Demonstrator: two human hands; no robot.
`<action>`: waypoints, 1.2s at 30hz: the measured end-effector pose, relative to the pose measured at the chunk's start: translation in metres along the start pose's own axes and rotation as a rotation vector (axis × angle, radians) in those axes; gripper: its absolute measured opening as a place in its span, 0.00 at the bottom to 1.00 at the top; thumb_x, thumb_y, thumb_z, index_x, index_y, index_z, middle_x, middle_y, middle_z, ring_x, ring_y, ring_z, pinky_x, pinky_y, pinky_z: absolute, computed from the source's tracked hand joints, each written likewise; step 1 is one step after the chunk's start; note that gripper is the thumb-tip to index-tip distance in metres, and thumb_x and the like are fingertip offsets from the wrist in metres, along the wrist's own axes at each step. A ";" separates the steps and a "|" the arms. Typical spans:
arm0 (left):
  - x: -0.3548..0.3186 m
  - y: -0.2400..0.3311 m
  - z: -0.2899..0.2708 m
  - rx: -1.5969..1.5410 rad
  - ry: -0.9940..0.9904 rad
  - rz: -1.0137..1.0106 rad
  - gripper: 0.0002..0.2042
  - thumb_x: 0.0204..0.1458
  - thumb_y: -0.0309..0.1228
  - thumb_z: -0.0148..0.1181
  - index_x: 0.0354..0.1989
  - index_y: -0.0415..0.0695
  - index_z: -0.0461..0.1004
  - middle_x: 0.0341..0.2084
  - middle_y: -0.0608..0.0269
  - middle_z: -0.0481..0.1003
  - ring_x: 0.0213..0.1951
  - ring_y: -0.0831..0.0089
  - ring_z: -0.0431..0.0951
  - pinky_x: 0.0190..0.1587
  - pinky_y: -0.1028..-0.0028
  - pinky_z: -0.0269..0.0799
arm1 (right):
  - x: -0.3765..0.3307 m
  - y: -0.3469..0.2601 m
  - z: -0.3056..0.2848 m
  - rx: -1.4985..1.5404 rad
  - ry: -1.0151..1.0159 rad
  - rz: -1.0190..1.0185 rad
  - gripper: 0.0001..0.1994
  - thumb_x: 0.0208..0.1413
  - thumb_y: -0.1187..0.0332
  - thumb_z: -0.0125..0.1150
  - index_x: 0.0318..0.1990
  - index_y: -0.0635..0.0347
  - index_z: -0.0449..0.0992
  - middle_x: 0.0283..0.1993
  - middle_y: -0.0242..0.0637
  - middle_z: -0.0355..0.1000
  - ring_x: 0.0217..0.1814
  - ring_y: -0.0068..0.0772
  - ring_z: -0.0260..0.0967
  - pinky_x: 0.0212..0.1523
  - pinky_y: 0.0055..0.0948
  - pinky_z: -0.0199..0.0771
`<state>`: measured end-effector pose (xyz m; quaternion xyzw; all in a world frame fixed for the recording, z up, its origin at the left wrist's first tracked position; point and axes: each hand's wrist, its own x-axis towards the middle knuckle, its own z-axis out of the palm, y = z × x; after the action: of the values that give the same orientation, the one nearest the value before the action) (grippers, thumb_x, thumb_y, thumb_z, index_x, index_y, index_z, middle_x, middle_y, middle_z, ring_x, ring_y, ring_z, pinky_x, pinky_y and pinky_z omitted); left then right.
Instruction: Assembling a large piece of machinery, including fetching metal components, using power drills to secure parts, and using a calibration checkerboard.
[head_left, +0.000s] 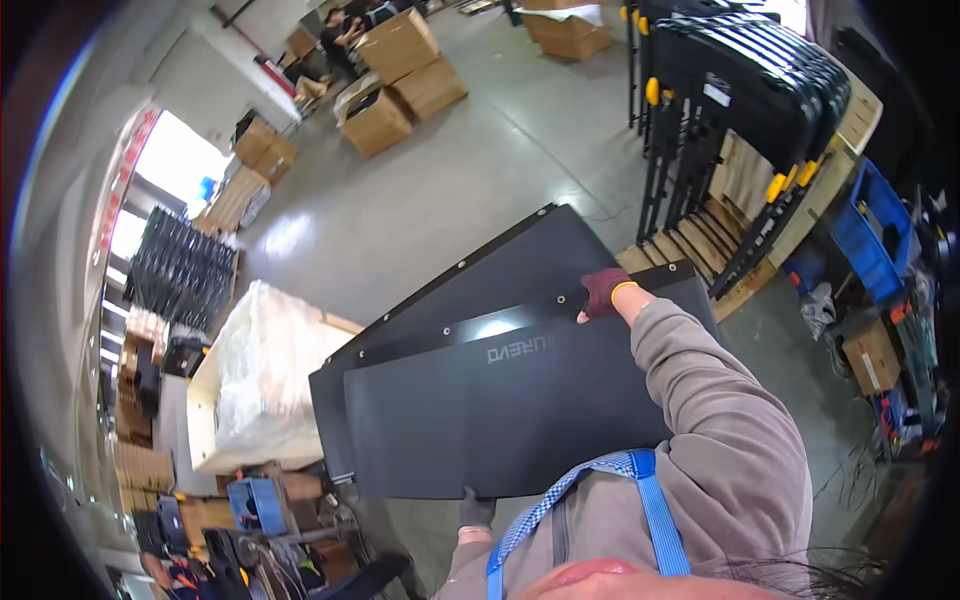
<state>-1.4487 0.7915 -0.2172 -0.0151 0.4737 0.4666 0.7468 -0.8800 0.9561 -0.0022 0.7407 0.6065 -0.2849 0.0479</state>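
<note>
A wide black panel (500, 420) with pale lettering and metal-rimmed holes along its far edge lies slanted in front of my body. My right hand (603, 293), in a dark red glove, grips its far edge toward the right. At the near edge, my left hand (476, 509) in a grey glove holds on from below, its thumb side showing and the other fingers hidden under the panel. Beyond and partly beneath it, a second black panel (540, 250) sticks out, also with holes along its edge. What supports this second panel is hidden.
Folded black frames (740, 80) with yellow knobs stand on a wooden pallet (690, 240) at the right. A plastic-wrapped stack (265, 370) sits at the left. Cardboard boxes (400, 60) and a person (340, 45) are farther back. Blue bins (880, 230) stand at the right.
</note>
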 end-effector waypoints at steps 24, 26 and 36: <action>-0.135 -0.368 0.359 2.667 -1.583 1.512 0.16 0.58 0.35 0.46 0.53 0.44 0.69 0.46 0.44 0.71 0.52 0.42 0.65 0.56 0.44 0.59 | -0.726 0.363 0.094 -0.078 1.305 0.869 0.33 0.23 0.37 0.73 0.25 0.58 0.71 0.25 0.43 0.72 0.30 0.50 0.72 0.31 0.43 0.69; -0.131 -0.420 0.378 2.428 -1.744 1.206 0.16 0.59 0.36 0.45 0.53 0.45 0.69 0.47 0.46 0.70 0.53 0.45 0.65 0.56 0.46 0.60 | -0.781 0.382 0.127 -0.114 1.389 0.905 0.36 0.20 0.36 0.73 0.28 0.60 0.72 0.27 0.44 0.71 0.31 0.51 0.71 0.32 0.42 0.69; -0.244 -0.709 0.504 1.240 -1.624 -0.359 0.17 0.64 0.39 0.41 0.60 0.52 0.60 0.58 0.62 0.63 0.59 0.67 0.64 0.59 0.56 0.64 | -0.949 0.418 0.240 -0.442 1.688 1.361 0.38 0.24 0.35 0.70 0.32 0.61 0.71 0.29 0.38 0.67 0.33 0.45 0.66 0.38 0.38 0.66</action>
<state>-0.6234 0.4591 -0.0606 0.6206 -0.0248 -0.1074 0.7763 -0.6773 -0.0787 0.1391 0.8510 -0.0522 0.5123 -0.1033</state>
